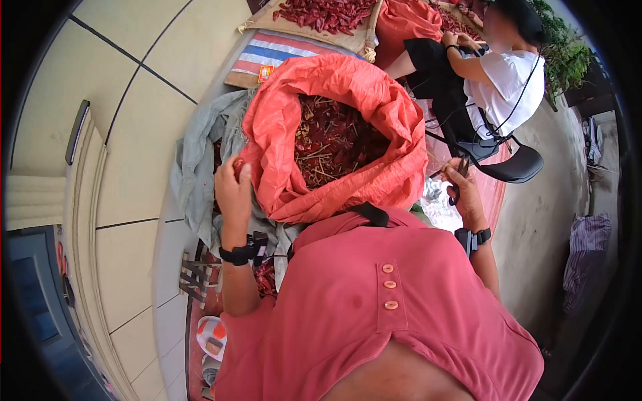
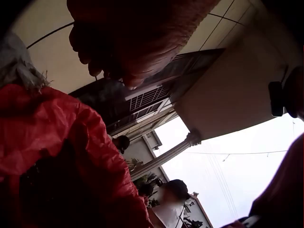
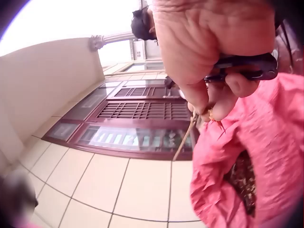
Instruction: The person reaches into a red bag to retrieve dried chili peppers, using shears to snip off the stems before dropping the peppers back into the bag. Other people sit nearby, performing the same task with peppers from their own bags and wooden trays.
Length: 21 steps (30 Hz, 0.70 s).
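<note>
A big red woven sack (image 1: 338, 67) with a rolled-down rim stands in front of me, dried chilies and pale stems (image 1: 328, 150) inside it. Left of its rim, my left hand (image 1: 232, 197) is raised with curled fingers, and a bit of dried red chili (image 1: 239, 166) shows at its fingertips. In the left wrist view that hand is dark, and its palm side is mostly hidden. On the right of the sack, my right hand (image 1: 466, 192) holds scissors (image 3: 266, 66) with dark handles. Its fingertips also pinch a thin dry stem (image 3: 186, 137).
A grey sack (image 1: 200, 150) lies against the red one's left side. Behind are a striped sack (image 1: 287, 47) and a burlap sheet (image 1: 267, 17) with dried chilies (image 1: 324, 13). At the back right, a person (image 1: 511, 80) in white sits on a black chair (image 1: 521, 166).
</note>
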Motion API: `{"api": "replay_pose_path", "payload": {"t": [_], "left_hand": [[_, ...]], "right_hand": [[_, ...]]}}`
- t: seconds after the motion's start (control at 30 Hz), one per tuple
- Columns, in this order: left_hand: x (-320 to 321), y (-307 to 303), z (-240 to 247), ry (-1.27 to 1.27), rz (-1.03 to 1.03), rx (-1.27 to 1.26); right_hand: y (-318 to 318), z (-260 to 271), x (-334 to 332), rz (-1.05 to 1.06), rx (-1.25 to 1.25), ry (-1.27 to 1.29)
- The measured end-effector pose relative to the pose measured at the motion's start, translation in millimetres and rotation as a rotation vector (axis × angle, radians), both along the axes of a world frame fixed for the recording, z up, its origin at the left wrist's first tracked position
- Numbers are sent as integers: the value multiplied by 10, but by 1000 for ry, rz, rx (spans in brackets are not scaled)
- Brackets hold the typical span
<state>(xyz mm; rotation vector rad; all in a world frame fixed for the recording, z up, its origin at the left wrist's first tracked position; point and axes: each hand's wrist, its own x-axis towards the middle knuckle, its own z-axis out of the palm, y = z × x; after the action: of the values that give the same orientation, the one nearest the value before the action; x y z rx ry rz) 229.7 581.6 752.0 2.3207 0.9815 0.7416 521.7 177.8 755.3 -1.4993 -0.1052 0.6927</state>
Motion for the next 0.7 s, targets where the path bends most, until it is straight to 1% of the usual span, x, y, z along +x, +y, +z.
{"api": "replay_pose_path", "payload": {"t": [0.03,0.1,0.13,0.17,0.2,0.23,0.3,0.33,0.37,0.43,0.47,0.53,0.57,0.63,0.67,0.7], "left_hand": [[-210,157,-147,37,49,55],[-542,443,-475,69,149,-47],[-692,604,-699,88,193,-77],[-770,673,-811,106,237,-106],[-779,665,-809,349,308,135],[-722,654,-793,268,284,173],[-443,563,-730,100,241,247],[-250,446,-672,13,157,134],[-25,295,-615,-74,73,22],[425,-23,-554,-113,-194,-38],[629,-186,-552,-130,-298,-184],[992,-395,-855,-65,-443,-266],[1179,-429,-1170,-99,-492,-344],[1454,-490,-1362,153,-503,-267],[1581,-460,-1567,229,-512,-230],[1689,-437,-1722,304,-521,-194]], "right_hand": [[-141,-134,-42,-68,-68,51],[-398,-494,-134,-165,-171,149],[-510,-719,-164,-205,-175,183],[-601,-947,-196,-245,-177,217],[-660,-1134,-236,-278,-202,254],[-738,-1338,-254,-296,-200,323],[-785,-1574,-354,-318,-234,397],[-859,-1696,-378,-294,-291,428],[-932,-1785,-410,-280,-296,465],[-914,-1731,-512,-322,-289,540],[-948,-1776,-551,-317,-269,558],[-1073,-1917,-604,-310,-231,590],[-1087,-1909,-645,-302,-253,587],[-1086,-1878,-721,-286,-296,576],[-1137,-1923,-755,-293,-286,580],[-1132,-1855,-792,-302,-297,587]]}}
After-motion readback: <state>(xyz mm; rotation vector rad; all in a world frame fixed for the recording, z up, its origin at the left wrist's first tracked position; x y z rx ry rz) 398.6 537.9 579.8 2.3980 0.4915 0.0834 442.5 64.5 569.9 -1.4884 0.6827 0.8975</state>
